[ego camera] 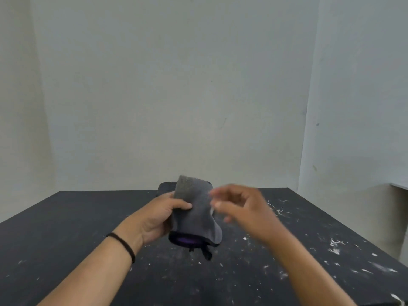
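Now held up above the middle of the bench: grey fabric pouch, grasped by left hand, thumb across the front, fingers behind. Mouth turned down toward 6 o'clock, rimmed in black zip, purple lining showing inside; contents not visible. Right hand at the pouch's 3 o'clock, blurred, fingers loosely curled just beside its edge; grasping or released, cannot tell. Dark item at 12 o'clock by the far bench edge, partly hidden. Open paint-flecked surface toward 9 and 3 o'clock.

Two hands: left hand, right hand; one grey pouch; one wristband; one table.
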